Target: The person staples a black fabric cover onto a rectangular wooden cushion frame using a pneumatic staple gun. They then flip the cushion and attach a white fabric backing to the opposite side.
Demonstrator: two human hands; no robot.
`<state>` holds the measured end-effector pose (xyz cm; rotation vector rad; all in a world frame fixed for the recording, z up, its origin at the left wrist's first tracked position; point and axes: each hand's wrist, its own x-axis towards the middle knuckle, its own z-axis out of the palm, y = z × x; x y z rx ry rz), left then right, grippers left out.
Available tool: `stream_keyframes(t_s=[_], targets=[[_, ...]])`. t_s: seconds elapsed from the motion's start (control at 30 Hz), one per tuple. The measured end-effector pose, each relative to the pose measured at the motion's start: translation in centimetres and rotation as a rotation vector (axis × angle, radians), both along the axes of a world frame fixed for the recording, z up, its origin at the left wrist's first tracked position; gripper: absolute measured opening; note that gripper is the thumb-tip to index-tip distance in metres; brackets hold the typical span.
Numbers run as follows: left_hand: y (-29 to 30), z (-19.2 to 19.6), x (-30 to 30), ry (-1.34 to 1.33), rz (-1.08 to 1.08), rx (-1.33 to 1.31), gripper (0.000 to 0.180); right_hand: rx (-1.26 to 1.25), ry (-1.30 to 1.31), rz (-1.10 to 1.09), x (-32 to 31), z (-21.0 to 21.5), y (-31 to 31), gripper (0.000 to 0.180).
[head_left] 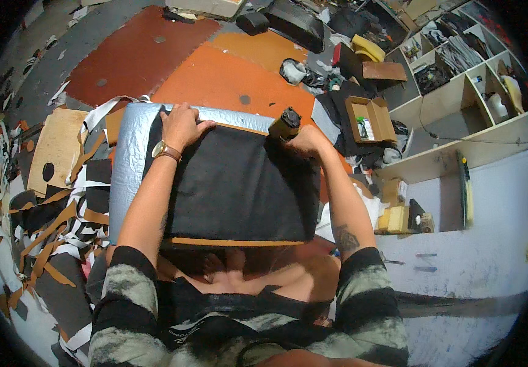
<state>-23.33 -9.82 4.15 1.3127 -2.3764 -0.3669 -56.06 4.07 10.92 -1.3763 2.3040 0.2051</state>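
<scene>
A padded panel (239,189) covered in black fabric lies across in front of my lap, with an orange-brown strip showing along its near edge. Silver foil sheeting (130,159) shows at its left side and along its far edge. My left hand (181,126) rests flat on the panel's far left part, fingers stretched over the far edge and thumb out to the right. At the far right corner my right hand (305,142) is closed round a dark, brownish staple gun (285,124). The tool's nose is hidden, so contact with the fabric cannot be told.
Brown and orange sheets (233,73) cover the floor beyond the panel. Fabric and leather scraps (62,238) pile up at the left, near a tan board (56,150). At the right stand an open cardboard box (371,119), white shelving (459,104) and yellow foam blocks (395,219).
</scene>
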Motion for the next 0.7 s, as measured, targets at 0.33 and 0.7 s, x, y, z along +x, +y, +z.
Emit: stream_keyframes(t_s=[0.33, 0.7], targets=[[-2.0, -3.8, 0.2, 0.417, -0.051, 0.098, 0.045, -0.046, 0.041, -0.109, 2.6, 1.7, 0.5, 0.056], [-2.0, -4.0, 0.6, 0.467, -0.035, 0.085, 0.044, -0.112, -0.015, -0.089, 6.9, 2.9, -2.1, 0.047]])
